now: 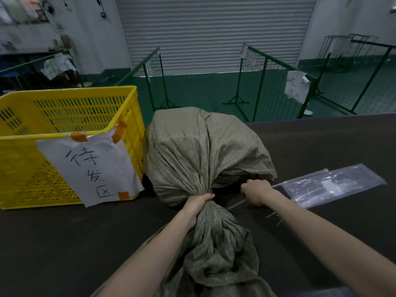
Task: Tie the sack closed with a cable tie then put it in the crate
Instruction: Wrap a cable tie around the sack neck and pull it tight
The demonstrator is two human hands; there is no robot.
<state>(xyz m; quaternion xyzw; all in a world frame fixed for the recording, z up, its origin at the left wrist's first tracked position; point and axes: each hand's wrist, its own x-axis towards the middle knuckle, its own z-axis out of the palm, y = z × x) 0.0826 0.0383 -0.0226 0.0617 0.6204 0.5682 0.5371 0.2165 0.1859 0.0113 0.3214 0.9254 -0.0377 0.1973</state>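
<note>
A full grey-green woven sack (199,151) lies on the dark table, its neck gathered toward me. My left hand (196,205) is clenched around the bunched neck. My right hand (256,192) is fisted just right of the neck, gripping a thin pale cable tie (235,204) that runs along the table under it. The loose end of the sack spreads out below my left hand. A yellow slatted crate (70,116) stands to the sack's left, open at the top, with a white handwritten paper taped on its front.
A clear plastic packet (334,184) of cable ties lies on the table at the right. A few loose ties (275,217) lie beside my right forearm. Green wire-mesh barriers (265,67) and a closed roller shutter stand beyond the table's far edge.
</note>
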